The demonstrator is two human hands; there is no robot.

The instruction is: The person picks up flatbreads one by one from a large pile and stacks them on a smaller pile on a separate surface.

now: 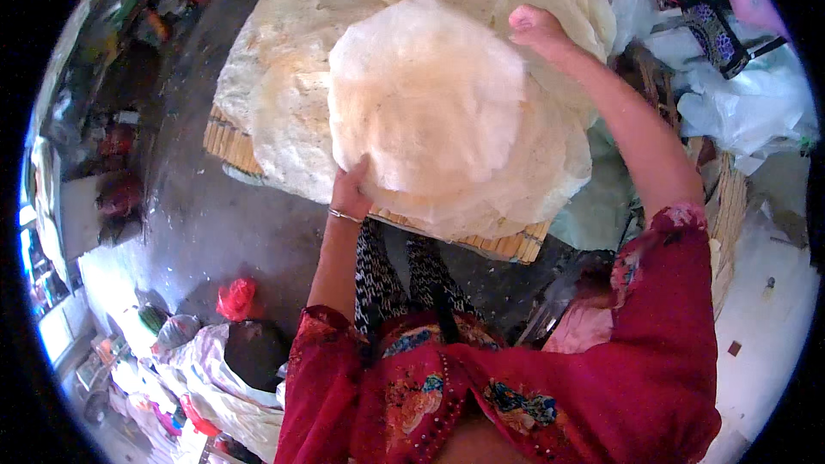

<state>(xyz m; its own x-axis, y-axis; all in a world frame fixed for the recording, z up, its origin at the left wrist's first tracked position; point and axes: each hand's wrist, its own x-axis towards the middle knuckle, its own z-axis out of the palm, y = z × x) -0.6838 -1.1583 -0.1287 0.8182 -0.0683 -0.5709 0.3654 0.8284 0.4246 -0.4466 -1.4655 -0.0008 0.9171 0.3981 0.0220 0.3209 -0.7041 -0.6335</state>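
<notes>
A pale, thin round sheet (428, 96), with tan patches and an uneven edge, lies before me over a broad pile of similar large sheets (290, 103). My left hand (352, 190) grips its lower left edge, thumb on top and the other fingers hidden beneath. My right hand (535, 26) is just beyond its upper right edge, above the pile, with its fingers curled; whether something thin is pinched in them I cannot tell. Under the pile a slatted bamboo mat (235, 145) shows at the left and along the near edge.
Crumpled clear plastic (751, 106) and a patterned strap (715, 35) lie at the right. A red plastic bag (236, 299) is on the grey floor (213, 225) at the lower left, near a dark round thing (256, 354) and pale cloths. Assorted goods line the far left.
</notes>
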